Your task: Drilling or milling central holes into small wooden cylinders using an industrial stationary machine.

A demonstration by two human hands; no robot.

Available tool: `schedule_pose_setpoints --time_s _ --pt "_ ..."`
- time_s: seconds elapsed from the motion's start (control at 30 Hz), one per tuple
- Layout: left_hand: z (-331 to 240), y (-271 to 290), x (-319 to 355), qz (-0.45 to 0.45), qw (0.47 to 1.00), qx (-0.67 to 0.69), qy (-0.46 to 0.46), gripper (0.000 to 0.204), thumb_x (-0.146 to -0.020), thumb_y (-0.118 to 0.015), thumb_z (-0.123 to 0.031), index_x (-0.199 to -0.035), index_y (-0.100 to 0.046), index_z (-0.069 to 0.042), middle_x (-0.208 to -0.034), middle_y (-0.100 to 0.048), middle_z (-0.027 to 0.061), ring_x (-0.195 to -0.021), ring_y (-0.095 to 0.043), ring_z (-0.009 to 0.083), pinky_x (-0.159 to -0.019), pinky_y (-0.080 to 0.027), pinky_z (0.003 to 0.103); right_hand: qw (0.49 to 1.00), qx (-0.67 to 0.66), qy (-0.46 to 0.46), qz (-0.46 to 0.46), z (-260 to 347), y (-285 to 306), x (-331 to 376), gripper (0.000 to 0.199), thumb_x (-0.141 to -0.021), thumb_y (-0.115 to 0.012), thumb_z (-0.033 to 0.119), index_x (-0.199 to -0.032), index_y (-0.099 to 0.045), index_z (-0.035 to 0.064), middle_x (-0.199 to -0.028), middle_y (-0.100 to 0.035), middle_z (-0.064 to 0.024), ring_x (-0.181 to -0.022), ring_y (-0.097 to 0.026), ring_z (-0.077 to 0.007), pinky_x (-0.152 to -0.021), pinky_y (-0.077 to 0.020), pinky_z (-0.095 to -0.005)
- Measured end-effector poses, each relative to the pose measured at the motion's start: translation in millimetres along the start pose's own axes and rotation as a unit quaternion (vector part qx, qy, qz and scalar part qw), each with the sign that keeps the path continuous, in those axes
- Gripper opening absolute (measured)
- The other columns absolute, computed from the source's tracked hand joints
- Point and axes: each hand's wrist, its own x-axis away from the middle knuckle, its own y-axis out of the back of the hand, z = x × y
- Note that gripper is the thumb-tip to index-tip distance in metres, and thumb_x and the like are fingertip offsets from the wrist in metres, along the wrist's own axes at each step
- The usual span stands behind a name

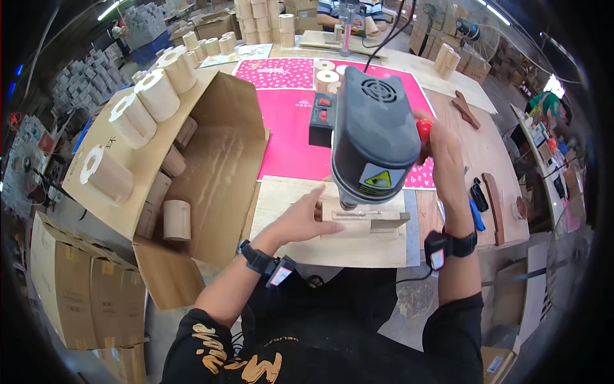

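Observation:
A dark grey bench drill press [377, 128] stands in front of me, its chuck [348, 203] low over a pale wooden piece [332, 210]. My left hand [300, 219] grips that piece at its left side, thumb toward me and fingers behind; the drill head partly hides the piece. My right hand [442, 148] is closed around the red knob [423, 130] at the drill press's right side. Beneath the work lies a pale wooden board [281, 240], with a small wooden stop block [390, 223] to the right of the chuck.
At left, an open cardboard box [224, 160] holds wooden cylinders, and more cylinders [157, 96] with bored holes stand on its flap. Pink printed sheets [288, 134] cover the table behind. Brown curved wooden parts [492, 208] lie at right. Another person [377, 9] sits across the table.

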Motion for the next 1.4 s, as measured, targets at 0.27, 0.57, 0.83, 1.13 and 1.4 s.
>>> schedule_pose_setpoints --time_s 0.27,0.57,0.83,1.13,1.4 --pt "3.8 71.0 48.2 0.202 0.97 -0.087 0.102 0.07 -0.069 -0.086 -0.038 -0.12 -0.059 0.0 -0.115 -0.062 0.0184 -0.107 -0.061 0.0306 -0.092 -0.048 0.036 0.949 0.18 -0.045 0.254 -90.3 -12.3 112.5 0.028 -0.08 -0.075 0.005 -0.107 -0.069 0.0037 -0.098 -0.069 -0.0145 -0.087 -0.067 -0.0304 -0.076 -0.0522 -0.037" --pt "5.7 56.4 95.1 -0.074 0.968 -0.238 0.031 0.061 -0.071 -0.076 -0.007 -0.127 -0.053 -0.006 -0.126 -0.057 0.0239 -0.108 -0.059 0.0422 -0.09 -0.052 0.045 0.961 0.204 -0.095 0.159 -84.6 -14.6 118.8 0.028 -0.08 -0.076 0.006 -0.107 -0.07 0.0041 -0.093 -0.067 -0.0127 -0.08 -0.065 -0.0284 -0.069 -0.0484 -0.0342" --pt "25.7 0.2 78.1 -0.197 0.942 -0.265 -0.064 0.067 -0.076 -0.062 0.003 -0.139 -0.048 -0.014 -0.143 -0.041 0.0329 -0.096 -0.065 0.0444 -0.081 -0.056 0.045 0.983 0.039 -0.179 0.021 -120.7 -12.3 117.7 0.03 -0.084 -0.073 -0.001 -0.113 -0.063 -0.0007 -0.1 -0.07 -0.0058 -0.093 -0.065 -0.0137 -0.079 -0.0514 -0.0267" --pt "33.7 -6.1 73.2 -0.187 0.938 -0.254 -0.146 0.081 -0.075 -0.069 0.0 -0.148 -0.036 -0.01 -0.143 -0.042 0.0343 -0.104 -0.063 0.0441 -0.086 -0.055 0.042 0.96 -0.003 -0.278 0.003 -115.5 -19.8 118.2 0.036 -0.084 -0.072 -0.006 -0.119 -0.062 -0.0004 -0.107 -0.065 -0.0052 -0.094 -0.063 -0.0113 -0.079 -0.0507 -0.0243" --pt "27.2 -43.3 56.2 -0.236 0.96 -0.113 -0.096 0.096 -0.079 -0.077 -0.014 -0.152 -0.017 0.004 -0.119 -0.06 0.0299 -0.104 -0.063 0.044 -0.086 -0.053 0.045 0.978 -0.028 -0.205 -0.034 -127.4 -49.7 135.0 0.044 -0.088 -0.064 -0.007 -0.13 -0.053 -0.0031 -0.112 -0.065 -0.0073 -0.105 -0.062 -0.0146 -0.091 -0.0475 -0.0264"
